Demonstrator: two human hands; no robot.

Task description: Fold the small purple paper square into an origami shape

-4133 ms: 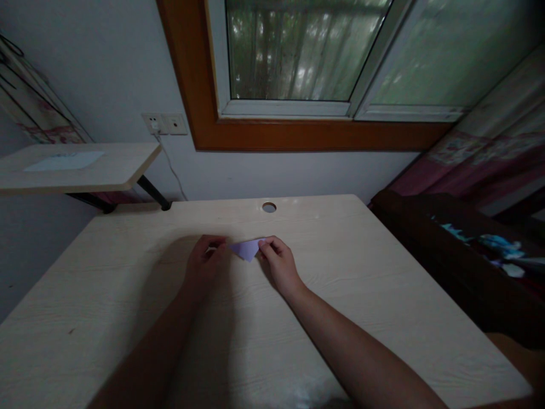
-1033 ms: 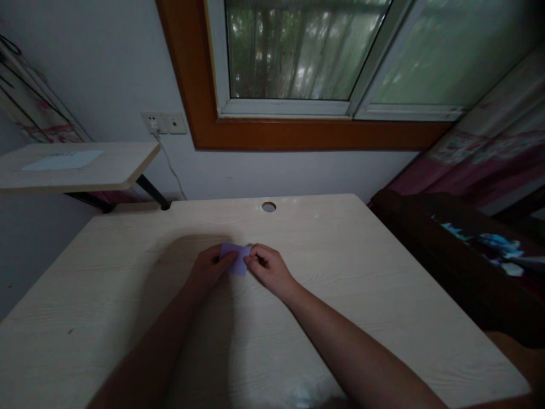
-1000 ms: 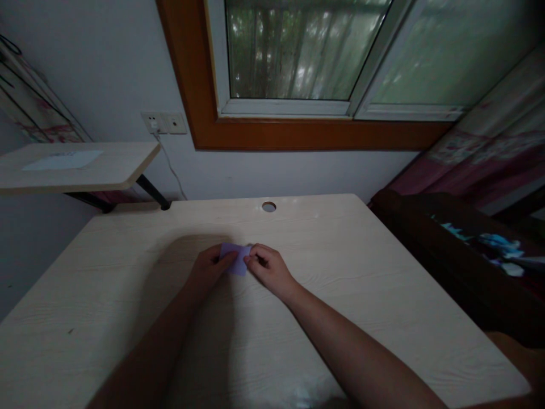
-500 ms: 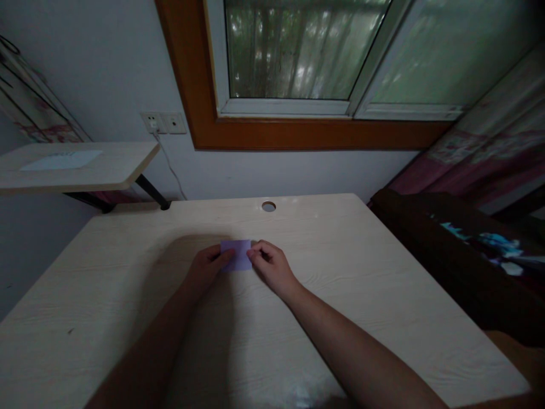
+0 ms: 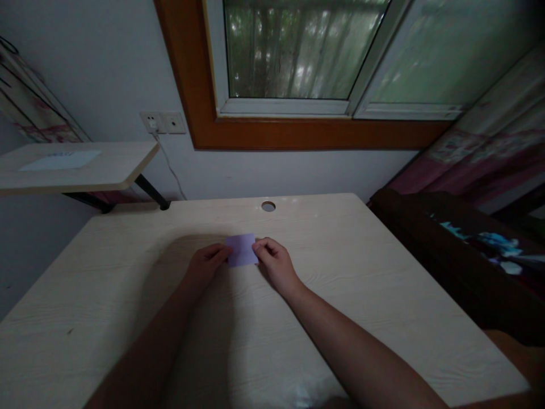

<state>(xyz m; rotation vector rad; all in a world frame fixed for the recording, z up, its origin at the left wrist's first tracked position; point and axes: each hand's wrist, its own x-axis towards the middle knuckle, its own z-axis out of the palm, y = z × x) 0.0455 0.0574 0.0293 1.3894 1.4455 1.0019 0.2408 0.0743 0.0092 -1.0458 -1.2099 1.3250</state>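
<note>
Between our left hand (image 5: 207, 263) and right hand (image 5: 276, 262), we pinch a purple paper (image 5: 242, 250) by opposite edges.

Paper (image 5: 242, 251): left and right edges partly covered by left grip (image 5: 205, 264) and right grip (image 5: 276, 264); underside hidden. Both forearms (image 5: 357, 346) are cut off by the lower edge. Worktop (image 5: 293, 335) runs out of frame at left and bottom; shelf (image 5: 114, 165) cut at left. White sheet (image 5: 59, 162) bears marks too small to read. Window (image 5: 293, 57) is cropped above. Blue patches (image 5: 500, 244), right: too dark and blurred to identify.
</note>
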